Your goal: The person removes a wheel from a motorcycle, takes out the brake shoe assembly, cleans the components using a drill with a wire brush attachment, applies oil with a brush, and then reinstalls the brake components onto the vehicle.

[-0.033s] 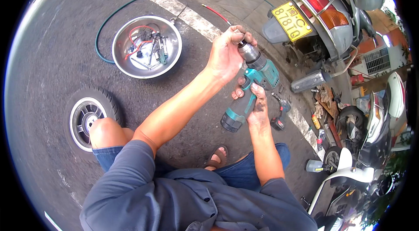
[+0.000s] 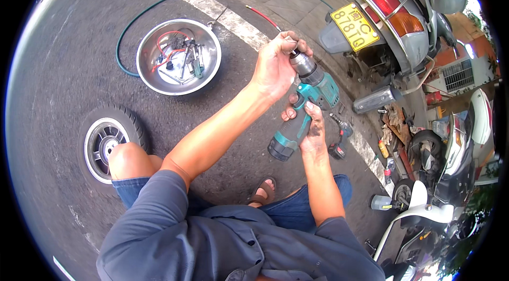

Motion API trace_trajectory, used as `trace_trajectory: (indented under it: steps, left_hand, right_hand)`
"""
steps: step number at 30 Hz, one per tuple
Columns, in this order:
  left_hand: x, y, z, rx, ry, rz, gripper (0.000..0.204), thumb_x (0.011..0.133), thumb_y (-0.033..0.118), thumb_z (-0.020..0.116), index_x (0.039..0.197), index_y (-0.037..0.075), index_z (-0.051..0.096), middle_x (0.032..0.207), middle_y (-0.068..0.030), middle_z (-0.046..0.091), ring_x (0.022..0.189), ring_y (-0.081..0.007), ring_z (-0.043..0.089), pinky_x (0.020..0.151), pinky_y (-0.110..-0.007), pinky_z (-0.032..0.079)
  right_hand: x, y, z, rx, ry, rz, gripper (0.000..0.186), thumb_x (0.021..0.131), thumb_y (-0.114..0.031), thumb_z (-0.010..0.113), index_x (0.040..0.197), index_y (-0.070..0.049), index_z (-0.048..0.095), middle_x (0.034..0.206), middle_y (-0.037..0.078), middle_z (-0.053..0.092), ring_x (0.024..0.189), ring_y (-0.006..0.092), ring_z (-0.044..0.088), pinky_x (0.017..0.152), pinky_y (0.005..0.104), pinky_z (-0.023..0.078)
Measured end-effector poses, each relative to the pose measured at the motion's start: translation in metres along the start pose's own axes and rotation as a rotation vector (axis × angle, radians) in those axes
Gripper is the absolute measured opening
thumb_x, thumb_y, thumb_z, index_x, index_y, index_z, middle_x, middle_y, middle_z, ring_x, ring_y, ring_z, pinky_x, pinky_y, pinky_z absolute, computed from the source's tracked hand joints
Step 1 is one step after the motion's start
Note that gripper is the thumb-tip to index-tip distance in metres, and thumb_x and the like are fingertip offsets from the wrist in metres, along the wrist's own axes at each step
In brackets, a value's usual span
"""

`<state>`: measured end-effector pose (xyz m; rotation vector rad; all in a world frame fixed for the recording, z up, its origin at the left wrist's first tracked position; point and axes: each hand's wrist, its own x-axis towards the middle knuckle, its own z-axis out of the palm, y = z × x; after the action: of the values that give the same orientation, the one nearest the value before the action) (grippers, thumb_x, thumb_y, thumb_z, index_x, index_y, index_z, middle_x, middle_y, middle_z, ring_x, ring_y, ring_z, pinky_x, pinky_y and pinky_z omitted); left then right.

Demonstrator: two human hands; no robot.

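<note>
Single head-worn fisheye, steeply downward, close over asphalt (image 2: 47, 95).

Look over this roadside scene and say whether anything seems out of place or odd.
A loose wheel lies flat on the asphalt beside the person's knee, off any vehicle. A second drill lies on the road by the right hand. A steel bowl of tools sits on the road too.

We're out on the street at a roadside scooter repair spot: bare asphalt (image 2: 63, 68) underfoot, a loose scooter wheel (image 2: 108, 140) at nine o'clock, a steel bowl of tools (image 2: 178, 56) at eleven, a green hose (image 2: 159, 2) snaking past, parked scooters (image 2: 392, 21) from one to four o'clock.
</note>
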<state>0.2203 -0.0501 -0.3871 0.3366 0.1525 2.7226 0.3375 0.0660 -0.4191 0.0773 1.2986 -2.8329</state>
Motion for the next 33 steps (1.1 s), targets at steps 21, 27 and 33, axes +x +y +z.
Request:
trace_trajectory:
  steps: [21,27,33]
  left_hand:
    - [-0.001,-0.004,-0.002,0.031,-0.015,0.034,0.02,0.081,0.011,0.061,0.099,0.009,0.052,0.089,-0.0072,0.06,0.092,-0.0258,0.059,0.092,-0.039,0.045]
    - [-0.001,-0.013,-0.019,0.236,-0.215,-0.179,0.046,0.08,0.02,0.074,0.118,0.006,0.052,0.107,-0.0147,0.066,0.106,-0.0275,0.061,0.095,-0.042,0.047]
    - [0.001,-0.017,-0.031,0.319,-0.332,-0.188,0.025,0.077,0.017,0.076,0.092,0.007,0.06,0.098,-0.0128,0.067,0.099,-0.0271,0.064,0.103,-0.044,0.043]
  right_hand:
    - [-0.001,-0.001,0.003,-0.083,0.015,-0.031,0.04,0.084,-0.023,0.066,0.117,-0.004,0.052,0.097,0.009,0.062,0.074,0.0172,0.06,0.071,0.0355,0.051]
    - [-0.004,0.003,0.011,0.087,-0.053,0.03,0.042,0.084,-0.023,0.066,0.119,-0.004,0.052,0.102,0.009,0.063,0.074,0.0156,0.057,0.07,0.0334,0.049]
    - [-0.01,0.015,0.013,0.364,-0.134,0.15,0.041,0.088,-0.02,0.065,0.122,-0.003,0.051,0.1,0.004,0.062,0.072,0.0125,0.055,0.069,0.0305,0.047]
